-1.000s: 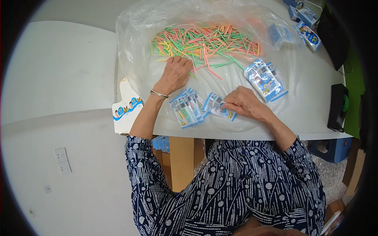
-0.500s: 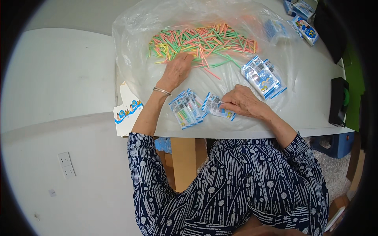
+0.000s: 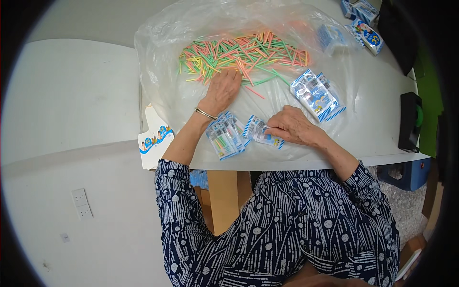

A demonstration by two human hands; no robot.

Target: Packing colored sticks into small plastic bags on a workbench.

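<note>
A white table (image 3: 382,138) lies under both hands, and over it spreads a clear plastic sheet (image 3: 162,52) that reaches well beyond the fingertips on every side. Just ahead of the left hand, on that sheet, sits a wide heap of thin coloured sticks (image 3: 239,52) in green, orange, pink and yellow. The left hand (image 3: 221,91) lies flat and open, palm down, its fingertips at the near edge of the heap; a thin bangle (image 3: 205,114) circles its wrist. The right hand (image 3: 290,126) is bent over, its fingers pressed down on a small blue-and-white packet (image 3: 258,130) that lies flat between the two hands; whether the fingers pinch it or only hold it down cannot be told.

Just beside the left wrist, toward the right hand, is a filled packet of sticks (image 3: 224,136). Ahead of the right hand and a little to its outer side lies a small stack of filled packets (image 3: 318,95). Farther off beyond it are a few blue-and-white boxes (image 3: 368,33). Outside the left forearm, a flat printed carton (image 3: 154,138) hangs at the table's edge. Well to the right of the right hand stands a black tape dispenser (image 3: 411,122).
</note>
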